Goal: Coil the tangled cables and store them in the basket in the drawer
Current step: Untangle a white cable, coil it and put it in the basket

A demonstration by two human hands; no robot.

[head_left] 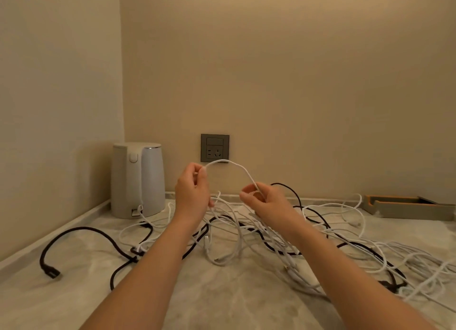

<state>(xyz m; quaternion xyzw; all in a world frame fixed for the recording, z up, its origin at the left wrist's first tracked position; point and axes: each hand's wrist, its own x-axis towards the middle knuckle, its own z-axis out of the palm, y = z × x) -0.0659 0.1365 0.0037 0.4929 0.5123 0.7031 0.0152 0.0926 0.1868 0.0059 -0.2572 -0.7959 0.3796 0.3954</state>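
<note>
Now both hands pinch white cable (233,165)

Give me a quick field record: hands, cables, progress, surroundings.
left hand: pinches white cable, held above the counter
right hand: pinches the same cable; an arch spans between the hands
tangle: mixed cables on the counter, none coiled
black cable: one end lies free at far left
surroundings: kettle, wall socket, grey tray at right
basket, drawer: not in view
</note>
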